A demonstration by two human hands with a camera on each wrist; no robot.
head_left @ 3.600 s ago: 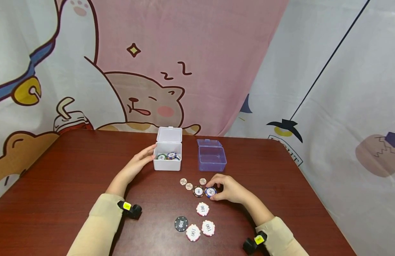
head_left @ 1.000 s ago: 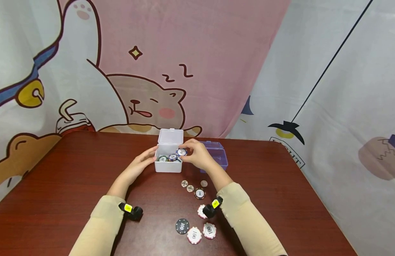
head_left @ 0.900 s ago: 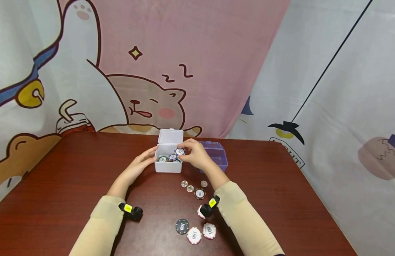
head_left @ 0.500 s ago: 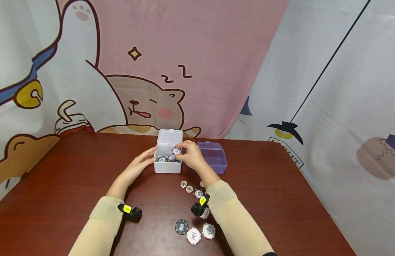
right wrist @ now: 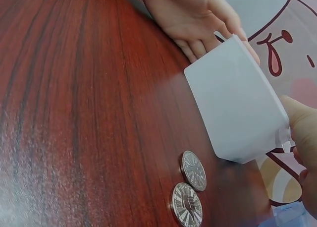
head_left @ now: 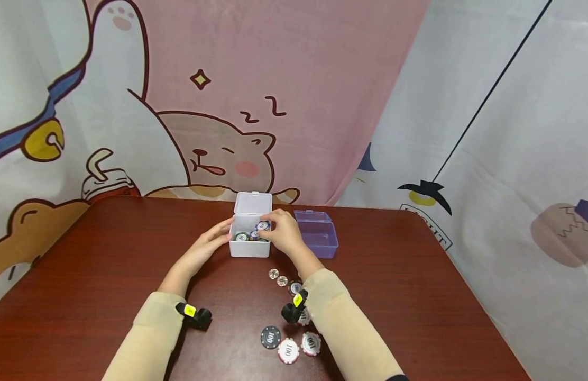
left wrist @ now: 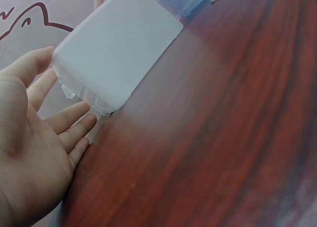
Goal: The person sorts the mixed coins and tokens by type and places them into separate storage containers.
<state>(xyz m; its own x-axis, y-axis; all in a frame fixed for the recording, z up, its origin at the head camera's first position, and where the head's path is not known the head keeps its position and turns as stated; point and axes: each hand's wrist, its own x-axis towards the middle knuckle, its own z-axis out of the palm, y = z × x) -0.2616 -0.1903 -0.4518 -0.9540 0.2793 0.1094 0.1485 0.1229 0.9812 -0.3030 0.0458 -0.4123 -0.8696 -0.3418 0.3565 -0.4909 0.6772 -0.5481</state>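
In the head view a white lidded box (head_left: 249, 250) stands with its lid up, several poker chips (head_left: 241, 237) lying inside. My right hand (head_left: 287, 235) reaches over its right wall and pinches a blue-edged poker chip (head_left: 263, 225) inside the box. My left hand (head_left: 205, 248) rests against the box's left side. In the left wrist view the left hand (left wrist: 37, 142) has its fingers extended, some fingertips at the white box (left wrist: 119, 43). The right wrist view shows only part of the right hand (right wrist: 306, 138); the box wall hides the pinched chip there.
A translucent purple box (head_left: 322, 251) with its lid up stands to the right. Nearer lie two silvery coins (head_left: 273, 273), a brown-edged chip (head_left: 295, 288), a black chip (head_left: 270, 337) and several white chips (head_left: 288, 351). My right wrist and sleeve partly cover this group.
My right hand has carried the blue-edged chip from the table into the white box, then shifted slightly left and lower. My left hand has stayed at the box.
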